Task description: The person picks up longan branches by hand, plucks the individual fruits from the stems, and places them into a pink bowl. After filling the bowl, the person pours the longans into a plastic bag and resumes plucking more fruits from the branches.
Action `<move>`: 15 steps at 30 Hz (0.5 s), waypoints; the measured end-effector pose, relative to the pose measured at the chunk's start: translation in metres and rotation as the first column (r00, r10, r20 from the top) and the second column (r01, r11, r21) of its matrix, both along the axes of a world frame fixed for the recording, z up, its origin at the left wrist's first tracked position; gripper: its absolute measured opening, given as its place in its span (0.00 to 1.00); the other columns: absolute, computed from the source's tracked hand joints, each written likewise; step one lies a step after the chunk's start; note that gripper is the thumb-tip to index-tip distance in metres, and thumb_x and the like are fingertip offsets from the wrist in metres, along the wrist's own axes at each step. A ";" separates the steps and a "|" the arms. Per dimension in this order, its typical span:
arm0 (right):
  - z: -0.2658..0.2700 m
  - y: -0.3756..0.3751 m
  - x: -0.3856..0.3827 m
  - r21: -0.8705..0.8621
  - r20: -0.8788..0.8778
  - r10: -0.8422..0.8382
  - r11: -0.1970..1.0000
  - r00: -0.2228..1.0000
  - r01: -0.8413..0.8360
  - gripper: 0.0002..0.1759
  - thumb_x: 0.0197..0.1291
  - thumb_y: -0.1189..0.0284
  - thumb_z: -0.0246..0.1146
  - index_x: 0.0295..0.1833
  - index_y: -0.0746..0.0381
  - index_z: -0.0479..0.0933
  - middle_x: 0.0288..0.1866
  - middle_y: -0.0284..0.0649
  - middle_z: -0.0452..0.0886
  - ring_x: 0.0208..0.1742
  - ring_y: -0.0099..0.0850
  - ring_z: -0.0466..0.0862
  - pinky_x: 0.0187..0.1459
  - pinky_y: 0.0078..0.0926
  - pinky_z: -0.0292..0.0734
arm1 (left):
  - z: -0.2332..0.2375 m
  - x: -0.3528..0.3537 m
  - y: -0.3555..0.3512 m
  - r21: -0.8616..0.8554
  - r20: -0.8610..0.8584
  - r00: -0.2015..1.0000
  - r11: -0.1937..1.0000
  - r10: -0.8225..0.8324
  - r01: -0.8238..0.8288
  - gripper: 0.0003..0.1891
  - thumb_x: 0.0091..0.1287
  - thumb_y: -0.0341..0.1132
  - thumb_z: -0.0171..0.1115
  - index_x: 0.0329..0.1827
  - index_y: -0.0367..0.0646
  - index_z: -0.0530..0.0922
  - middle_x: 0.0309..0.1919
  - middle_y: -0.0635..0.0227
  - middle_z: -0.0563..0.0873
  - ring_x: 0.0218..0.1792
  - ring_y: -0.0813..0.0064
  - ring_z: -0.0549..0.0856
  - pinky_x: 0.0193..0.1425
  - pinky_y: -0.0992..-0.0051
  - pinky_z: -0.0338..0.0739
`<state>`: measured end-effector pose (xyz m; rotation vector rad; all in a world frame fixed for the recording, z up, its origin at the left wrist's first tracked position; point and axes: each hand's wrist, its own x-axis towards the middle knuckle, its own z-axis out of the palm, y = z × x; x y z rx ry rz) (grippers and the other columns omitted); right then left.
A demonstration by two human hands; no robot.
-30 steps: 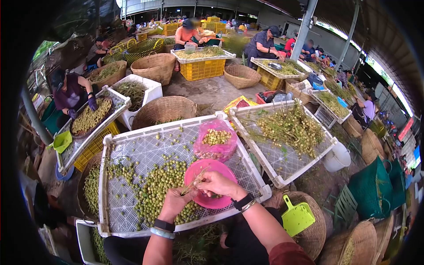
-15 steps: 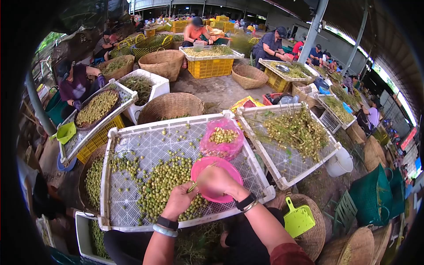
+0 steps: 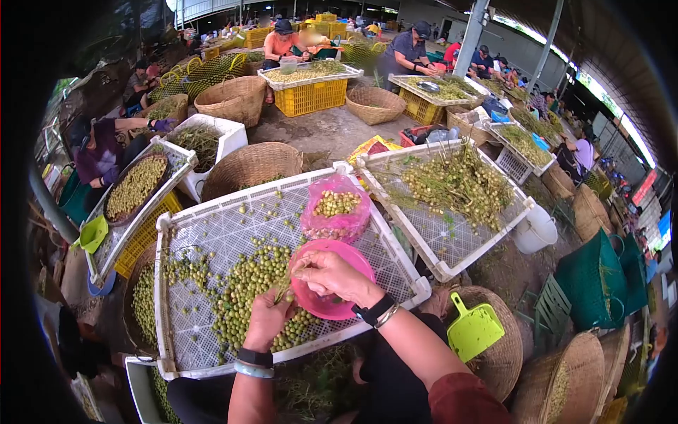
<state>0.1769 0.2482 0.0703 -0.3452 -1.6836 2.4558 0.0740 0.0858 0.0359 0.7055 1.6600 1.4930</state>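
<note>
My left hand (image 3: 268, 316) is closed on a small green sprig (image 3: 283, 288) at the left rim of a pink bowl (image 3: 357, 263). Over the bowl is my right hand (image 3: 330, 274), its fingers pinched together near the sprig; what they hold, if anything, is too small to name. Round green fruits (image 3: 247, 300) are spread over a white mesh tray (image 3: 194, 346) under and left of my hands. Behind the bowl sits a pink plastic bag (image 3: 337, 222) with paler fruits inside.
A second white tray (image 3: 452, 263) bears fruit-laden stems (image 3: 462, 187). A lime dustpan (image 3: 474, 331) lies on a wicker basket (image 3: 510, 357) at right. A white bucket (image 3: 534, 232), a green basket (image 3: 593, 283) and an empty-looking wicker basket (image 3: 247, 166) stand around. Other people work farther back.
The view has shifted, so the trays and bowl appear farther left. My right hand has risen from inside the bowl, its fingers now pinched above it. My left hand still grips the sprig.
</note>
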 end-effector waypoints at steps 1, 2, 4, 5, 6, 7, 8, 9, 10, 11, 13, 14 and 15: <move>0.001 0.003 0.001 0.086 0.023 0.027 0.996 0.999 -0.029 0.07 0.65 0.71 0.59 0.39 0.64 0.74 0.21 0.27 0.69 0.16 0.16 0.66 0.16 0.16 0.57 | 0.005 0.004 0.000 -0.006 0.007 0.999 0.999 0.038 -0.037 0.09 0.70 0.33 0.55 0.33 0.39 0.79 0.23 0.72 0.81 0.22 0.86 0.73 0.27 0.82 0.68; -0.003 -0.001 0.001 0.213 0.051 0.005 0.977 0.999 -0.016 0.08 0.65 0.70 0.59 0.39 0.64 0.74 0.21 0.27 0.70 0.16 0.16 0.67 0.16 0.16 0.58 | 0.009 0.008 0.001 -0.013 0.012 0.997 0.997 0.072 -0.072 0.08 0.70 0.32 0.55 0.33 0.40 0.79 0.23 0.72 0.81 0.21 0.86 0.73 0.26 0.82 0.68; -0.010 -0.004 -0.002 0.462 0.106 -0.072 0.887 0.992 0.015 0.10 0.66 0.67 0.59 0.39 0.63 0.74 0.21 0.29 0.72 0.16 0.17 0.70 0.17 0.15 0.61 | 0.008 0.009 0.002 0.021 -0.038 0.998 0.999 0.051 -0.050 0.09 0.71 0.34 0.54 0.33 0.41 0.78 0.22 0.74 0.80 0.19 0.87 0.70 0.22 0.83 0.63; -0.013 -0.001 -0.002 0.489 0.115 -0.050 0.872 0.992 -0.012 0.11 0.66 0.66 0.58 0.40 0.64 0.74 0.23 0.31 0.74 0.17 0.17 0.72 0.18 0.16 0.65 | 0.009 0.006 0.003 0.019 -0.071 0.997 1.000 0.022 -0.021 0.10 0.71 0.35 0.54 0.32 0.41 0.78 0.22 0.75 0.79 0.18 0.88 0.69 0.21 0.84 0.61; -0.017 0.000 -0.001 0.505 0.130 -0.023 0.862 0.991 -0.047 0.13 0.67 0.64 0.58 0.41 0.65 0.74 0.25 0.32 0.75 0.18 0.18 0.75 0.19 0.17 0.69 | 0.010 0.004 0.003 0.008 -0.101 0.995 1.000 -0.003 0.004 0.11 0.71 0.36 0.54 0.32 0.42 0.78 0.21 0.77 0.78 0.17 0.89 0.67 0.20 0.85 0.59; -0.015 -0.002 0.003 0.404 0.143 -0.001 0.913 0.990 -0.057 0.13 0.67 0.64 0.57 0.40 0.65 0.73 0.25 0.33 0.76 0.18 0.18 0.75 0.18 0.17 0.70 | 0.019 0.009 0.004 -0.019 -0.111 0.994 1.000 0.008 -0.010 0.11 0.71 0.37 0.55 0.31 0.42 0.78 0.20 0.78 0.76 0.17 0.90 0.66 0.19 0.85 0.57; -0.013 -0.003 0.005 0.298 0.149 0.027 0.952 0.988 -0.071 0.14 0.67 0.64 0.57 0.40 0.65 0.73 0.25 0.33 0.76 0.18 0.19 0.76 0.18 0.18 0.71 | 0.027 0.013 0.006 -0.045 -0.123 0.992 0.998 0.025 -0.031 0.11 0.70 0.38 0.55 0.31 0.43 0.78 0.19 0.80 0.75 0.16 0.91 0.64 0.19 0.85 0.55; -0.012 -0.003 0.008 0.187 0.148 0.058 0.979 0.987 -0.085 0.14 0.68 0.63 0.57 0.39 0.65 0.72 0.25 0.33 0.76 0.18 0.19 0.76 0.18 0.18 0.72 | 0.027 0.013 0.009 -0.015 -0.147 0.989 1.000 0.024 -0.027 0.12 0.70 0.39 0.55 0.30 0.44 0.77 0.18 0.81 0.73 0.16 0.91 0.64 0.19 0.86 0.54; -0.016 -0.002 0.008 0.188 0.123 0.050 0.979 0.991 -0.073 0.14 0.67 0.64 0.57 0.38 0.66 0.72 0.25 0.34 0.76 0.18 0.19 0.76 0.18 0.19 0.73 | 0.027 0.018 0.014 0.065 -0.146 0.986 0.996 0.074 -0.065 0.12 0.70 0.38 0.55 0.29 0.44 0.77 0.18 0.82 0.73 0.17 0.92 0.63 0.19 0.85 0.52; -0.019 -0.001 0.007 0.191 0.095 0.051 0.979 0.994 -0.069 0.14 0.67 0.64 0.57 0.38 0.66 0.72 0.25 0.34 0.77 0.18 0.19 0.76 0.18 0.19 0.74 | 0.029 0.016 0.013 0.028 -0.154 0.987 0.998 0.052 -0.048 0.09 0.70 0.36 0.55 0.33 0.43 0.78 0.22 0.81 0.74 0.21 0.91 0.65 0.23 0.86 0.55; -0.014 0.002 0.013 0.212 0.067 0.039 0.976 0.997 -0.053 0.13 0.65 0.67 0.59 0.36 0.67 0.71 0.24 0.35 0.77 0.17 0.20 0.76 0.16 0.20 0.72 | 0.031 0.007 0.013 -0.001 -0.199 0.979 0.999 0.035 -0.036 0.08 0.70 0.34 0.55 0.38 0.41 0.80 0.25 0.80 0.76 0.25 0.90 0.66 0.27 0.86 0.56; -0.015 0.005 0.016 0.209 0.058 0.013 0.978 0.998 -0.025 0.12 0.65 0.68 0.60 0.36 0.67 0.71 0.24 0.35 0.77 0.17 0.20 0.75 0.16 0.20 0.72 | 0.031 0.007 0.015 0.003 -0.232 0.972 0.999 0.034 -0.034 0.08 0.70 0.34 0.55 0.38 0.41 0.80 0.24 0.81 0.75 0.24 0.90 0.66 0.27 0.86 0.55; -0.014 0.006 0.016 0.206 0.049 -0.010 0.979 0.999 -0.001 0.11 0.64 0.69 0.60 0.36 0.67 0.71 0.24 0.35 0.77 0.17 0.20 0.75 0.15 0.20 0.71 | 0.031 0.008 0.016 0.008 -0.266 0.963 0.999 0.037 -0.036 0.08 0.70 0.34 0.55 0.38 0.41 0.80 0.24 0.81 0.74 0.24 0.91 0.65 0.26 0.86 0.55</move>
